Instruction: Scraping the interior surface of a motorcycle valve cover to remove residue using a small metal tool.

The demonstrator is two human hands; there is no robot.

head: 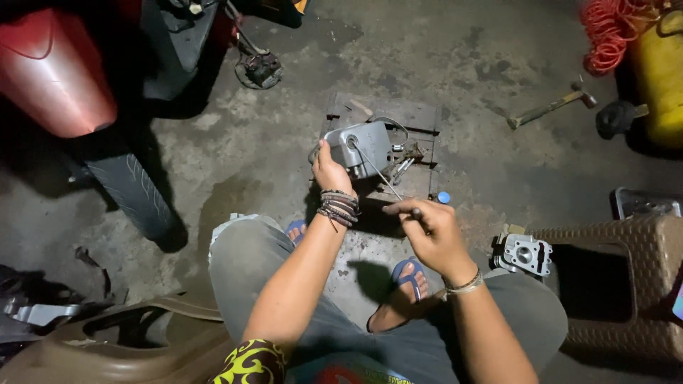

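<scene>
Head view: left hand [330,171] grips the grey casing [359,148]; right hand [427,231] pinches a thin rod [377,173] slanting up-left into it.

I saw grey trousers [249,277], blue flip-flops [407,274], stacked dark cord bracelets [339,207] on the left wrist, a pale bangle [466,286] on the right, and a yellow-black patterned sleeve [250,363].

engine cover [364,146] on wooden block [420,117] | hammer [551,107] right | cylinder head [526,254] near-right
</scene>
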